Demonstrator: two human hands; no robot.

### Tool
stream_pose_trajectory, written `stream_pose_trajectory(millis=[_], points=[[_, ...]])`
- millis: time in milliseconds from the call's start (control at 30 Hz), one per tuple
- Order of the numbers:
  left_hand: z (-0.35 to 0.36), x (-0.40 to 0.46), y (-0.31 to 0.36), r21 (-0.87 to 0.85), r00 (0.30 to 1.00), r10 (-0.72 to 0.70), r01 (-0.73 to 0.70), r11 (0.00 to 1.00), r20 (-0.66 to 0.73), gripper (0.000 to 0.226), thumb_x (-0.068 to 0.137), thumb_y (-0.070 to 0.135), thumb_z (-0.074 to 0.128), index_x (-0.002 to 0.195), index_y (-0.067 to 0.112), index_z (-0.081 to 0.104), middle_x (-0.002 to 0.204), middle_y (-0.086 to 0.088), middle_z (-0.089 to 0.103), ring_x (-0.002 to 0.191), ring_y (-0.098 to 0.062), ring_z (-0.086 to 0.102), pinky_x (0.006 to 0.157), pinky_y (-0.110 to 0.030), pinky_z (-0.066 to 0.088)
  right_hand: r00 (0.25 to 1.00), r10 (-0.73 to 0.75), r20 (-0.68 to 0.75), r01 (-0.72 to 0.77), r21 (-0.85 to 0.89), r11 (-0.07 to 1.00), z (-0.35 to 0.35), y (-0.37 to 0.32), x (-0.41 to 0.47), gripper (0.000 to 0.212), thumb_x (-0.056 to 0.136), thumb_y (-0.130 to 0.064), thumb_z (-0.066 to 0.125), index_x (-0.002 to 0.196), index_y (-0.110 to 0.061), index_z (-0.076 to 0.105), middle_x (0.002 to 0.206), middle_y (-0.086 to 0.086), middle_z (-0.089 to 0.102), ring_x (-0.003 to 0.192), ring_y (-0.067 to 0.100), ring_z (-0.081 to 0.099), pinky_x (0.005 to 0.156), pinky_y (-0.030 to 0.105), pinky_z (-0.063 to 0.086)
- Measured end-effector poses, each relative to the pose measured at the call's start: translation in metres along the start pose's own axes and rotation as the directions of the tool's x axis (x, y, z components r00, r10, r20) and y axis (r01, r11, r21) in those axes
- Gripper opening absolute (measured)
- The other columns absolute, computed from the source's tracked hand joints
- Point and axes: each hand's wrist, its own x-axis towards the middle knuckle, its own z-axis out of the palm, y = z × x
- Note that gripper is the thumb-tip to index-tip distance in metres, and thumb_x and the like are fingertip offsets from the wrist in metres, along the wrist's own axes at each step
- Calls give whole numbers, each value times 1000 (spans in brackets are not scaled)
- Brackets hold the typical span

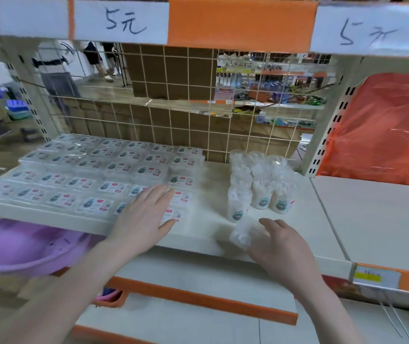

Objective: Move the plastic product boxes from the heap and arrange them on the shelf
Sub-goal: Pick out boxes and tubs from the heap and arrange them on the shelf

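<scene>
- A purple basin (22, 247) sits below the shelf's front edge at its left end
- Flat clear plastic boxes (79, 170) with small printed labels lie in tidy rows over the left half of the shelf (213, 227), from the back wire grid (173, 125) to the front edge; the back rows look stacked higher than the front ones
- The left hand (141, 217) lies flat on the boxes at the right end of the front rows, near the front edge; its grip is released, fingers straight and together, pressing down on the box tops, thumb stretched toward the right
- A strip of bare shelf separates the rows of boxes from the next group
- Clear tubs (260, 180) with round lids and small labels stand upright in a tight cluster toward the right side of the shelf, running from the grid forward
- One more clear tub (242, 232) lies tilted just in front of that cluster, near the front edge; it is blurred
- The right hand (283, 249) has its fingers curled round the tilted tub, grasping it from the right side
- White price cards marked 5元 (124, 21) hang on the orange edge of the shelf above
- An orange plastic bag (384, 125) fills the neighbouring bay at the right
</scene>
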Motion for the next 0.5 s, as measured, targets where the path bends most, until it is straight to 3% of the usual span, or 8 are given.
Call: stream_pose_trajectory(millis=[233, 500], points=[[-5, -16, -22, 20, 988, -157, 157, 987, 11, 66, 93, 48, 45, 148, 19, 24, 154, 1, 25, 143, -15, 18, 114, -30, 17, 987, -157, 46, 155, 32, 987, 14, -35, 22, 60, 78, -42, 59, 132, -22, 43, 119, -2, 52, 110, 19, 50, 83, 27, 41], [1, -32, -75, -35, 965, -262, 263, 964, 16, 64, 92, 43, 52, 146, 15, 32, 152, -4, 30, 141, -18, 24, 113, -31, 21, 979, -187, 81, 186, 15, 982, 37, -93, 55, 55, 79, -36, 60, 129, -16, 47, 117, 3, 54, 111, 22, 50, 84, 30, 41]])
